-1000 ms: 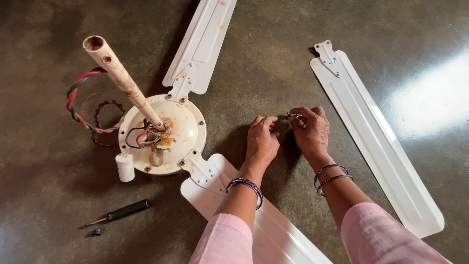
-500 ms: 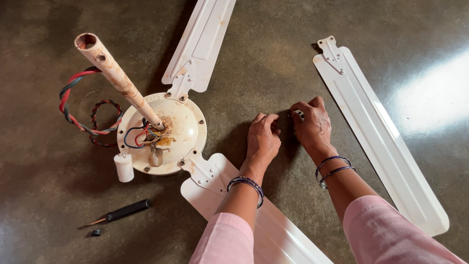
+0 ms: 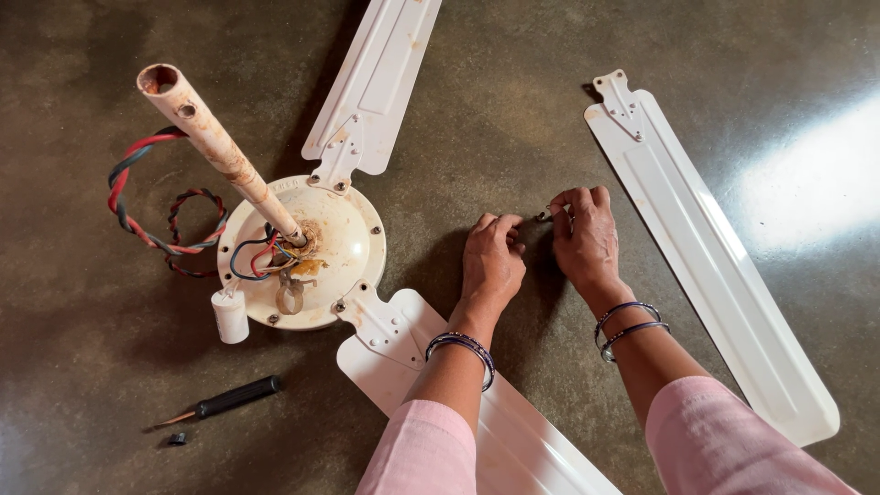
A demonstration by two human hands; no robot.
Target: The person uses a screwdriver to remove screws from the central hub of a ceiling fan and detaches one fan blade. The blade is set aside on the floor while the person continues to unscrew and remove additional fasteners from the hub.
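My left hand (image 3: 492,264) and my right hand (image 3: 584,236) hover close together over the dark floor, right of a ceiling fan motor (image 3: 312,246). My right hand pinches a small metal part (image 3: 544,215), a screw or nut, at its fingertips. My left hand is curled, fingers bent near the same spot; what it holds is hidden. The cream motor housing has a rusty down rod (image 3: 215,147) leaning up to the left and coloured wires (image 3: 147,215) trailing out. Two white blades stay attached: one (image 3: 380,78) running up, one (image 3: 431,376) passing under my left arm.
A loose white fan blade (image 3: 706,247) lies on the floor at the right. A white capacitor (image 3: 229,314) hangs by the motor. A black-handled screwdriver (image 3: 225,401) and a small black piece (image 3: 177,439) lie at the lower left.
Both hands stay together over the floor, working the small part; the right hand's fingers shifted slightly. The view has drifted a little. The fan has not moved.
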